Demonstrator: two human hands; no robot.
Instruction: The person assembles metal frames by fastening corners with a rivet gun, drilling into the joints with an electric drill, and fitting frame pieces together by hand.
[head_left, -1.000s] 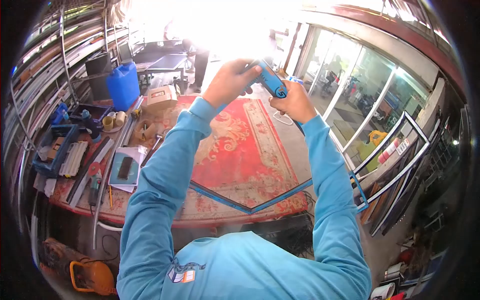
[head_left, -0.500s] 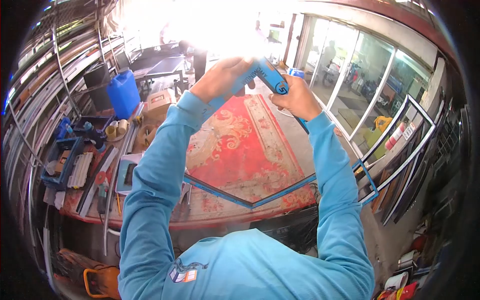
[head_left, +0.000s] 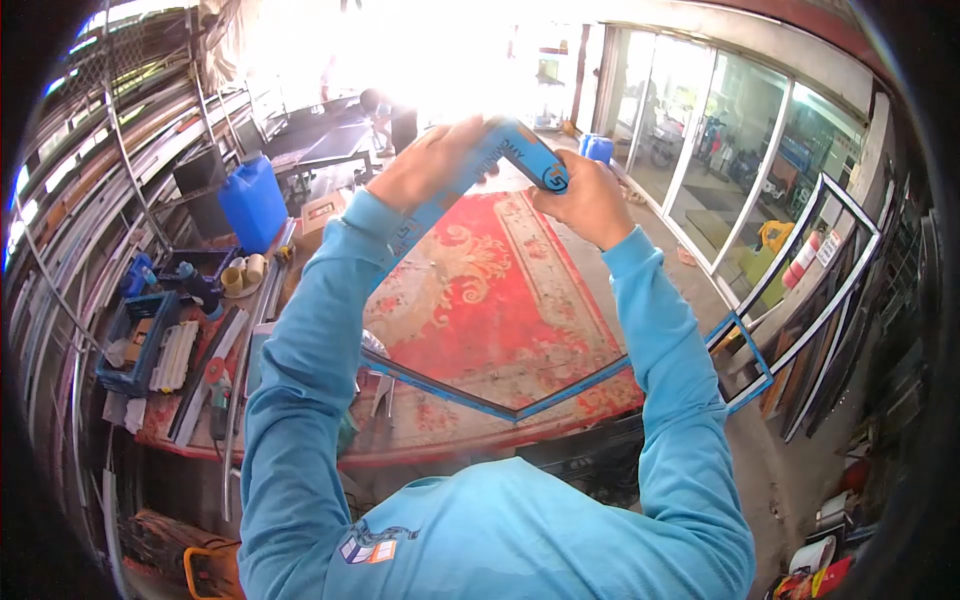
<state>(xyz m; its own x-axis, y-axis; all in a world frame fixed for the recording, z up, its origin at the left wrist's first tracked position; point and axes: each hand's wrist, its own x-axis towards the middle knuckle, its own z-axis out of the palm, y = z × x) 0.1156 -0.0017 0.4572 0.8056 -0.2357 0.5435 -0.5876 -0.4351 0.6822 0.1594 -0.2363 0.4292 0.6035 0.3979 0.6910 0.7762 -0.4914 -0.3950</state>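
Both hands are raised over the red patterned carpet (head_left: 470, 270) on the table, at a corner of a blue-wrapped frame (head_left: 536, 160). My left hand (head_left: 432, 165) lies along the left bar of this frame, its fingers partly blurred, so its grip is unclear. At the right bar, my right hand (head_left: 588, 198) is closed round the edge, beside a round dark logo. Printed lettering runs along the blue covering. The lower corner of the frame shows above my shirt, near the front edge of the carpet.
On the left are a blue jerrycan (head_left: 252, 203), a blue crate (head_left: 137, 343), cups (head_left: 243, 272) and an angle grinder (head_left: 217, 393). White-edged frames (head_left: 850, 225) lean at the right, near glass sliding doors (head_left: 720, 160). A person (head_left: 382, 120) is in the background.
My left hand has shifted left and down along the frame's bar. The view has turned a little, and more of the blue covering shows beside that hand.
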